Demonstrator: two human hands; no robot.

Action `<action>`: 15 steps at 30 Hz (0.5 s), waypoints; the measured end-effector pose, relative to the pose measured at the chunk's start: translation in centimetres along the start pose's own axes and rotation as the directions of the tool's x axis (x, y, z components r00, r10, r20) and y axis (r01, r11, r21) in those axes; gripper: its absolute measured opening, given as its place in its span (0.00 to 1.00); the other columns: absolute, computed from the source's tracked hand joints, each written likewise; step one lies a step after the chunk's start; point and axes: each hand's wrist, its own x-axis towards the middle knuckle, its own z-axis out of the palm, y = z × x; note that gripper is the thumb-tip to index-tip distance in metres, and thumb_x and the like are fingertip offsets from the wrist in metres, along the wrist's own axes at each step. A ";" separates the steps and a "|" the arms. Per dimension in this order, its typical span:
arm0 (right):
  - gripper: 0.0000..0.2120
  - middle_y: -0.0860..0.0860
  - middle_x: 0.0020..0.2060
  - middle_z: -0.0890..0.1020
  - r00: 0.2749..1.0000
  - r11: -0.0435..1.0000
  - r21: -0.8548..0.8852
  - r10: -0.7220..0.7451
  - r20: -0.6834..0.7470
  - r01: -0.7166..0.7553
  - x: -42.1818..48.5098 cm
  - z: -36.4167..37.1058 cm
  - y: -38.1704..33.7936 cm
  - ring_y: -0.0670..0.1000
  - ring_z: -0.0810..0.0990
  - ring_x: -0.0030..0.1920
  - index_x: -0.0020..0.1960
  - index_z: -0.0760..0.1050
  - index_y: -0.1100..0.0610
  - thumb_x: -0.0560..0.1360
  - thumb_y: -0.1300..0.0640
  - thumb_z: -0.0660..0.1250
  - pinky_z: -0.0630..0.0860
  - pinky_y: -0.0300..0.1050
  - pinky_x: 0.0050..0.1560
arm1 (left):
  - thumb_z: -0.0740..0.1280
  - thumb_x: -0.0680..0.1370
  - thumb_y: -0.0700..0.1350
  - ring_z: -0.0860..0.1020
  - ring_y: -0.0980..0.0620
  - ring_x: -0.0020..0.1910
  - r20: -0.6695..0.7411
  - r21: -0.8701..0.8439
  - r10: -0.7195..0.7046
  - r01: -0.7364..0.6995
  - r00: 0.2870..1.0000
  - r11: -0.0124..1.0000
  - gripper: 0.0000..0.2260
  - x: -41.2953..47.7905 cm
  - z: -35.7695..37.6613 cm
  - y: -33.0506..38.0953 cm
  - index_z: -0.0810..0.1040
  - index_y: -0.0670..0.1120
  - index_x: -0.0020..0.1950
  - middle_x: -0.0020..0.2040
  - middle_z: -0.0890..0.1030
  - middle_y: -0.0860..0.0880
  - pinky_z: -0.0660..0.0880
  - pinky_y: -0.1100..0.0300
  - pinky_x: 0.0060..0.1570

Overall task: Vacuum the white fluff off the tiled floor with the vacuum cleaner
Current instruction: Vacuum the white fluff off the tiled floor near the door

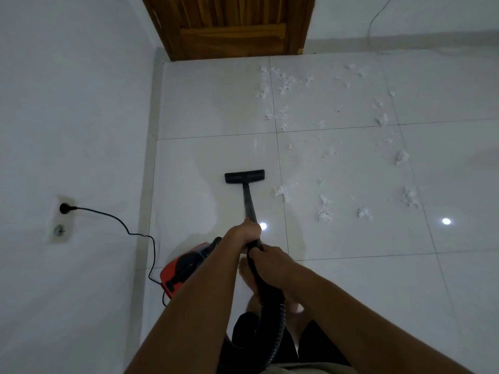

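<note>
Tiled floor (pixel 210 109) strewn with fluff (pixel 282 193) right of nozzle (pixel 244 176), left grip (pixel 249 232) clamped on wand (pixel 248 201), right grip (pixel 271 261) on hose (pixel 270 306); risks missing it all on straight push.

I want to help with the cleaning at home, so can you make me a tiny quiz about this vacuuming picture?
1. True or false: the floor head is sitting on top of the white fluff.
2. Where is the plug? A in the wall socket, B lying on the tiles, C in a hand.
3. What colour is the vacuum cleaner body?
Key: 1 false, it sits on bare tile and the nearest fluff lies just to its right. 2 A. 3 red, with black parts.
</note>
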 end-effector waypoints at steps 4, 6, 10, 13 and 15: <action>0.15 0.56 0.36 0.77 0.999 0.995 0.097 0.011 0.033 -0.015 -2.7 0.7 2.8 0.47 0.75 0.26 0.65 0.73 0.61 0.86 0.55 0.53 0.70 0.32 0.19 | 0.56 0.79 0.41 0.73 0.39 0.65 -0.020 0.026 0.006 -0.005 1.000 1.000 0.24 -2.1 2.7 -1.9 0.62 0.39 0.75 0.69 0.71 0.37 0.71 0.48 0.67; 0.13 0.58 0.37 0.77 0.998 0.986 0.164 0.009 0.058 -0.019 -4.1 0.9 4.3 0.50 0.77 0.27 0.59 0.75 0.61 0.85 0.56 0.55 0.73 0.35 0.21 | 0.56 0.80 0.42 0.73 0.39 0.65 -0.044 0.008 0.021 -0.021 0.999 1.000 0.21 -4.4 3.8 -2.4 0.68 0.37 0.72 0.67 0.74 0.37 0.71 0.49 0.66; 0.15 0.58 0.36 0.76 0.999 0.983 0.182 -0.039 0.034 0.032 -6.3 0.8 8.2 0.47 0.77 0.22 0.59 0.75 0.65 0.85 0.56 0.55 0.71 0.33 0.19 | 0.55 0.83 0.44 0.71 0.40 0.69 -0.050 -0.014 0.044 -0.045 0.998 0.999 0.20 -8.5 6.8 -3.5 0.70 0.37 0.71 0.71 0.72 0.38 0.69 0.52 0.66; 0.17 0.59 0.37 0.76 0.997 0.980 0.185 -0.079 0.008 0.076 -8.2 0.9 10.5 0.43 0.74 0.16 0.64 0.74 0.67 0.85 0.57 0.54 0.67 0.30 0.17 | 0.56 0.82 0.43 0.78 0.46 0.43 -0.053 -0.106 0.041 -0.047 0.998 0.993 0.11 -10.5 9.1 -4.5 0.76 0.41 0.52 0.56 0.79 0.38 0.73 0.55 0.52; 0.17 0.59 0.36 0.76 0.997 0.976 0.205 -0.074 -0.002 0.073 -9.1 0.9 11.5 0.46 0.75 0.18 0.66 0.73 0.66 0.85 0.56 0.55 0.69 0.32 0.18 | 0.56 0.83 0.43 0.68 0.52 0.32 -0.093 -0.133 0.029 -0.041 0.995 0.990 0.13 -11.4 10.4 -5.1 0.68 0.44 0.38 0.39 0.72 0.45 0.72 0.60 0.38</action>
